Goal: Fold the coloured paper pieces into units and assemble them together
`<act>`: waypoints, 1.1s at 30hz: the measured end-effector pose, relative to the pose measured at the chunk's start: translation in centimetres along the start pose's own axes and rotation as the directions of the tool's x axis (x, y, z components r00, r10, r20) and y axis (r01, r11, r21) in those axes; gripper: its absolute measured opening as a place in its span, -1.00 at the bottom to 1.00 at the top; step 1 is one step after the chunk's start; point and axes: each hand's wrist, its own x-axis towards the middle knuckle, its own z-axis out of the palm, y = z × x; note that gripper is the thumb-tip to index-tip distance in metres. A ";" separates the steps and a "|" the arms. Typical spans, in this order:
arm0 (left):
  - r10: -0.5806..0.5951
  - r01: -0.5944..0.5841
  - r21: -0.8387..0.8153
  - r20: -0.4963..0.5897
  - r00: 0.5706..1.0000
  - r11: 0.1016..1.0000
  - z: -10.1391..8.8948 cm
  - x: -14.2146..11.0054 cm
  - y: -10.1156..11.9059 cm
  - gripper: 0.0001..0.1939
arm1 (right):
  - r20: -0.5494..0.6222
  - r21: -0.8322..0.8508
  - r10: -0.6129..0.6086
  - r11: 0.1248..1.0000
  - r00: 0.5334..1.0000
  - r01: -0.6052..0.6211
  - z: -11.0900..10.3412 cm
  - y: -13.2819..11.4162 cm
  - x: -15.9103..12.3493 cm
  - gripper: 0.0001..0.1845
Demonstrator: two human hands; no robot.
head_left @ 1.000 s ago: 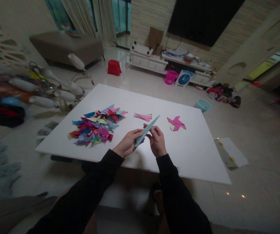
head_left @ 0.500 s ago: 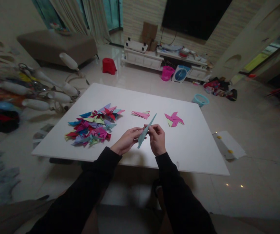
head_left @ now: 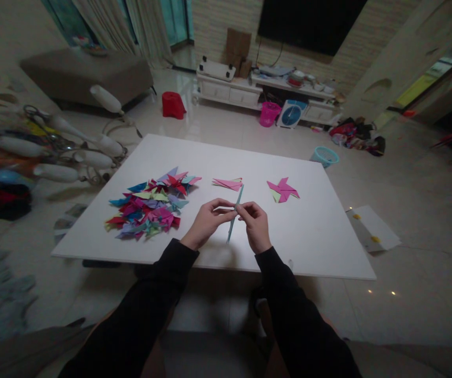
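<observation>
Sleeves: our two black sleeves (head_left: 296, 310) reach forward over the near edge of the table and draw inward, so our forearms form a narrowing wedge.
Left hand: our left hand (head_left: 206, 223) comes in from the side above the tabletop, fingers stretched inward, thumb and fingertips pinched on the paper.
Right hand: our right hand (head_left: 257, 226) faces it with bent fingers, its thumb and forefinger pinching the same paper; our fingertips meet around the middle of it.
Teal paper: the folded teal paper (head_left: 231, 231) is between our hands, seen nearly edge-on and slanting away from us; our fingers hide its middle.
Paper pile: left of our hands, a heap of many-coloured folded papers (head_left: 149, 205) spreads across the white table (head_left: 308, 236).
Pink strips: just beyond the teal tip lie some pink folded strips (head_left: 226, 184); we cannot tell from here whether the two touch.
Pinwheel: a pink and pale green paper pinwheel (head_left: 283, 190) lies flat, apart, to the right.
Floor: a lamp with white shades (head_left: 92, 159) crowds the table's left side; a light blue basket (head_left: 325, 157) stands past the far right corner.
Far side: we see a red stool (head_left: 173, 105), a pink bin (head_left: 269, 114) and a white cabinet (head_left: 229, 94) beneath a dark television (head_left: 308, 23).
</observation>
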 end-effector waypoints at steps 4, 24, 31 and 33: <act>0.009 -0.009 0.004 -0.014 1.000 1.000 -0.1 -0.1 -0.2 -0.58 | 0.019 -0.005 -0.012 1.000 1.000 0.012 0.1 -0.1 -0.3 -0.75; -0.043 0.051 0.099 -0.077 0.996 0.994 -1.3 0.5 -0.2 -0.61 | -0.058 -0.041 0.039 0.998 0.998 -0.042 -0.4 0.2 -0.1 -0.81; -0.096 0.096 0.028 -0.024 0.995 0.995 -1.9 0.3 -0.3 -0.50 | -0.022 -0.022 0.056 0.998 0.998 -0.057 -0.8 0.7 -0.1 -0.76; -0.079 0.081 0.059 -0.041 0.996 0.995 -1.9 0.3 -0.4 -0.51 | -0.023 -0.046 0.048 0.998 0.999 -0.049 -0.9 0.8 0.0 -0.76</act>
